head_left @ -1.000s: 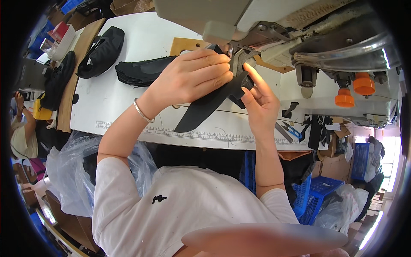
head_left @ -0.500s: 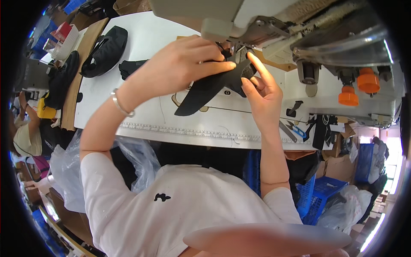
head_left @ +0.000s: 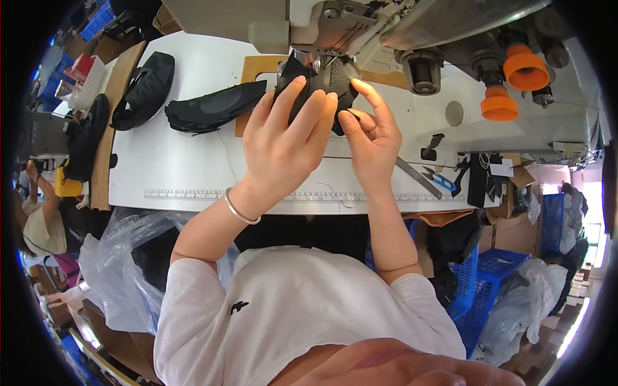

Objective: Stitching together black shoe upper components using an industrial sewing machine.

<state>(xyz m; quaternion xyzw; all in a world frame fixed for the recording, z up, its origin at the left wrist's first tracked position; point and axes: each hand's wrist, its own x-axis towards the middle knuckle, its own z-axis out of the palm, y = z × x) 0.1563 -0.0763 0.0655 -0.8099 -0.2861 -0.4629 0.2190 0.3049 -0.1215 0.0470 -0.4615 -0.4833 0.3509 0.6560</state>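
Under the head of a sewing machine [head_left: 338,29] lies a black shoe-upper piece [head_left: 329,80] with a textured grey-black surface. Spread flat over its near left side is my left hand [head_left: 286,132], fingers extended toward the needle area and covering much of the piece. My right hand [head_left: 373,132] has its thumb and fingers closed on the piece's right edge, the index fingertip close beside the presser foot. Left of my hands rests a stack of flat black shoe pieces [head_left: 215,108]. Farther left is a sewn black shoe upper [head_left: 145,90].
A ruler strip [head_left: 244,195] runs along the table's near edge. Blue thread snips [head_left: 441,180] and a metal ruler [head_left: 418,178] lie at right. Orange knobs [head_left: 499,104] hang from the machine. Below right stands a blue crate [head_left: 479,289]; plastic bags [head_left: 122,276] are lower left.
My left hand has gone from bent fingers at the piece to spread fingers lying over it, nearer me. The piece's long tail has swung out of sight, and the stack at left is uncovered.
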